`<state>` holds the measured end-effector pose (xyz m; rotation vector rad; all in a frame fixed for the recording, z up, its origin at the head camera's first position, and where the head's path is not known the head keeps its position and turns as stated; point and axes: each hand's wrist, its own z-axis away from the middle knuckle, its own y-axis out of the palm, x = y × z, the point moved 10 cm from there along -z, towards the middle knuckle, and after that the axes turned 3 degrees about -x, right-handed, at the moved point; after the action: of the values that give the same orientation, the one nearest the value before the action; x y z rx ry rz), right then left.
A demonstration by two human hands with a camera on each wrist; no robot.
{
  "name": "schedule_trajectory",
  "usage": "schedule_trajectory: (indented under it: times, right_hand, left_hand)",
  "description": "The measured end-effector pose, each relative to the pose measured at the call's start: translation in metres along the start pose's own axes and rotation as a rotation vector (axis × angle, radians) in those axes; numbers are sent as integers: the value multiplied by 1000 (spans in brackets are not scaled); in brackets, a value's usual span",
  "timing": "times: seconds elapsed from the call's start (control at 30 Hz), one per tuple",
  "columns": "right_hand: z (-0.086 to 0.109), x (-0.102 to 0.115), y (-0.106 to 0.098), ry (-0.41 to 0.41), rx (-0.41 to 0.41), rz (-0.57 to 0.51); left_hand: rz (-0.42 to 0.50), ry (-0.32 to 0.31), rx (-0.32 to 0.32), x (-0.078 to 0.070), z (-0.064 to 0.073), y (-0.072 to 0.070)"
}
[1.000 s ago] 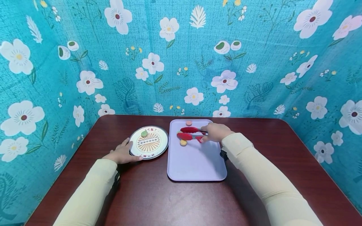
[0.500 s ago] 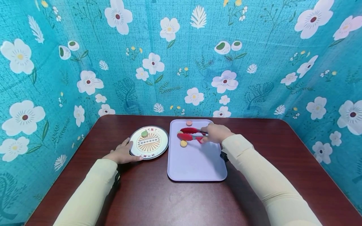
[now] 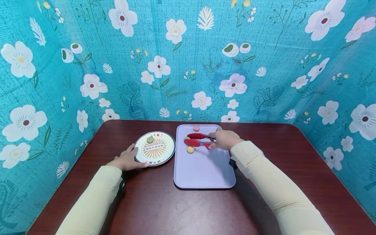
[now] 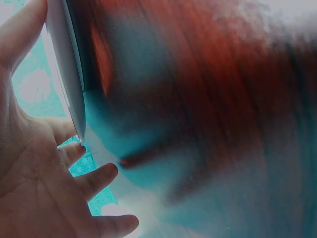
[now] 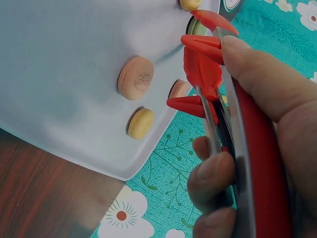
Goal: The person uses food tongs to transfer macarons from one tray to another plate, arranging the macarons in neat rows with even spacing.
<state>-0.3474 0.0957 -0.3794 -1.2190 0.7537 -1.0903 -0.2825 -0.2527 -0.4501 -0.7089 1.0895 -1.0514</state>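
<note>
One left hand [image 3: 127, 160] rests spread-fingered against round white printed plate [image 3: 168, 147]; one right hand [image 3: 227, 138] grips red-tipped metal tongs [image 3: 193, 142] at round green macaron [image 5: 197, 29] on rectangular lilac tray [image 3: 205, 173], apparently mid-pickup, squeeze-and-lift due.

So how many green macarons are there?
2 in view: one green macaron on the plate, another on the tray, partly behind the tongs. The right hand may hide others.

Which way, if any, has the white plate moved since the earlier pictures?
No, I see no shift any way: in the head view, the white plate keeps the same place against the far edge of the table.
</note>
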Motion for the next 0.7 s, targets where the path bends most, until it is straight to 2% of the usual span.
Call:
schedule_trajectory:
  times: [0.43,0.7]
  right_hand:
    - [0,-1,-1,-15,-26,-4]
    - [1,-2,-4,-1,-41,-18]
  left_hand:
    - [4,11,0,-3,4,-2]
    - [-10,10,-8,-1,0,0]
